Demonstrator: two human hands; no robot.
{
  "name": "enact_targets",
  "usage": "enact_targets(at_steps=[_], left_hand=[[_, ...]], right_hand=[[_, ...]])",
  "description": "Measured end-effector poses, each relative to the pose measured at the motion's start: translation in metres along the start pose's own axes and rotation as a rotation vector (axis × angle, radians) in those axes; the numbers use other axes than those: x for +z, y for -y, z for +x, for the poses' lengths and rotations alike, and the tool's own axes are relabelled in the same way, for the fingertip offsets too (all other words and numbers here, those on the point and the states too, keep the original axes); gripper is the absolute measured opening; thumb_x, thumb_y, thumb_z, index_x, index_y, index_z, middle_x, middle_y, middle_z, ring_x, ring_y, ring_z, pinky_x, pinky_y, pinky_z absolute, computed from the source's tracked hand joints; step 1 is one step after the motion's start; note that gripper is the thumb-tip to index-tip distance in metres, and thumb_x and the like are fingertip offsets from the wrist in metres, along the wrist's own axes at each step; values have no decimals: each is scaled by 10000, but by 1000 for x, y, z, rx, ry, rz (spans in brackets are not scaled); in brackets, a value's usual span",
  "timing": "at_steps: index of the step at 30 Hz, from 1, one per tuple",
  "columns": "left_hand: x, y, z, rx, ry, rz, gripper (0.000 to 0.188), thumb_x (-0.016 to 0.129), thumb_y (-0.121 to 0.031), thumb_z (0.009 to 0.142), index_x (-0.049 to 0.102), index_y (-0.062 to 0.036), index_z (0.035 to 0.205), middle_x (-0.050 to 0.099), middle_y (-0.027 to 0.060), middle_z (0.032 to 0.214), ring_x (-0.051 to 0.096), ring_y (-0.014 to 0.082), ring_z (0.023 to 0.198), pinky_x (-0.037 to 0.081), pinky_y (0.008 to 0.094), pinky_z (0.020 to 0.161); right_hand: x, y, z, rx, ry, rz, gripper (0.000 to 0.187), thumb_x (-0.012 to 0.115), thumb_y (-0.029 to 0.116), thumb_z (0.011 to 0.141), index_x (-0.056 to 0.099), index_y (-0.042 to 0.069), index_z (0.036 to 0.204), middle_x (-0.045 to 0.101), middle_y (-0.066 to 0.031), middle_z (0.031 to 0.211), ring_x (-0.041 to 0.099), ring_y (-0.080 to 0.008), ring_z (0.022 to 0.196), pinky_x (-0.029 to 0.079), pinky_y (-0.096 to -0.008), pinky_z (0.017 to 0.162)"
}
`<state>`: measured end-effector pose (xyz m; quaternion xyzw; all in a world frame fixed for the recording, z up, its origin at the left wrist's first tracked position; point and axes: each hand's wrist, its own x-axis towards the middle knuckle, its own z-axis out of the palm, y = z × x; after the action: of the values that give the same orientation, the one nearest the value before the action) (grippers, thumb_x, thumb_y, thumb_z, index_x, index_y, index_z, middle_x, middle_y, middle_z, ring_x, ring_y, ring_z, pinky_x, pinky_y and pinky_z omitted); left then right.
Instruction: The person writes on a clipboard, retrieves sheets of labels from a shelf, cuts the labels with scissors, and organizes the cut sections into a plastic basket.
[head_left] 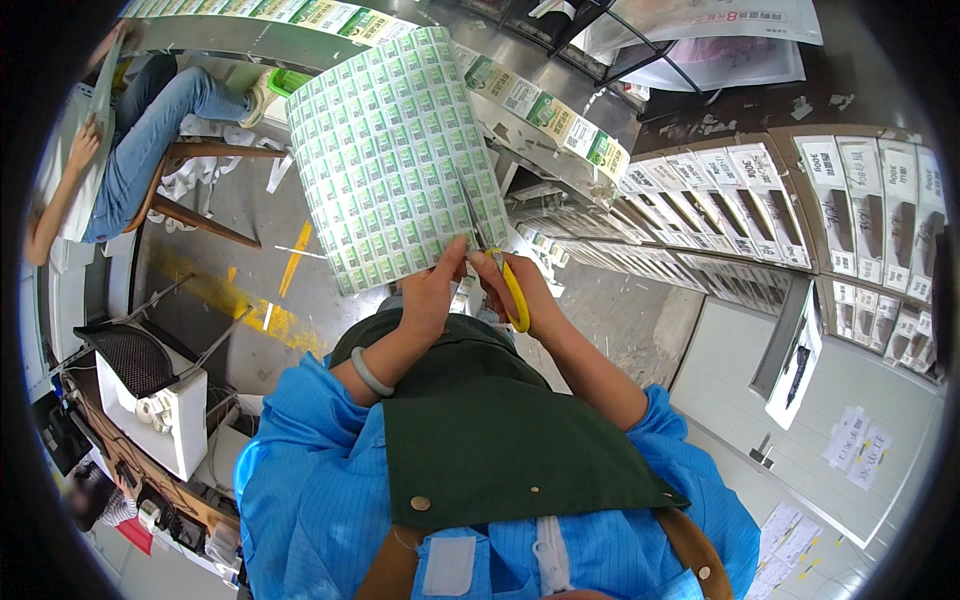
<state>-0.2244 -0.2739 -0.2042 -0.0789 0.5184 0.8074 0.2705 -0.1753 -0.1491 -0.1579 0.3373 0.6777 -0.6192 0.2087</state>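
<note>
A large sheet of small green-and-white labels (pixel 390 165) hangs in front of me, its far part against the bench edge. My left hand (pixel 430 298) pinches the sheet's near edge between thumb and fingers. Yellow-handled scissors (pixel 516 300) are in my right hand (pixel 540 292), its fingers wrapped round the handles. The blades reach into the sheet near its right side, where a slit runs away from me and sets off a narrow strip. My two hands are close together at this near corner.
Printed cards line the bench edge (pixel 540 112) beyond the sheet. A black wire rack (pixel 640 55) with plastic bags stands on the bench. White boxes (pixel 750 190) fill shelves at right. At left a person in jeans (pixel 190 100) sits by a wooden chair (pixel 200 195); paper scraps lie beneath.
</note>
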Motion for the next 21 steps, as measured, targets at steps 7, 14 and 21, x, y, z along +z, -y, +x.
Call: enact_targets(at_steps=[7, 14, 21], left_hand=[[-4, 3, 2, -31, 18, 12, 122, 582, -157, 894, 573, -37, 871, 512, -12, 691, 451, 71, 611, 366, 227, 557], [-6, 4, 0, -63, 33, 36, 157, 590, -181, 891, 587, -28, 858, 526, -5, 697, 465, 75, 620, 373, 227, 565], [-8, 8, -5, -54, 49, 122, 213, 596, -221, 886, 604, -8, 877, 560, 13, 726, 504, 88, 655, 402, 230, 599]], right_hand=[[-2, 2, 5, 20, 17, -32, 575, 575, 593, 801, 543, 37, 658, 448, 6, 494, 460, -91, 400, 355, -227, 370], [-1, 2, 8, -19, -8, -52, 557, 569, 572, 818, 550, 32, 680, 450, 8, 505, 459, -85, 409, 355, -228, 376], [-1, 2, 9, -79, 30, -16, 493, 535, 508, 868, 553, 22, 784, 456, 4, 521, 436, -82, 391, 328, -232, 361]])
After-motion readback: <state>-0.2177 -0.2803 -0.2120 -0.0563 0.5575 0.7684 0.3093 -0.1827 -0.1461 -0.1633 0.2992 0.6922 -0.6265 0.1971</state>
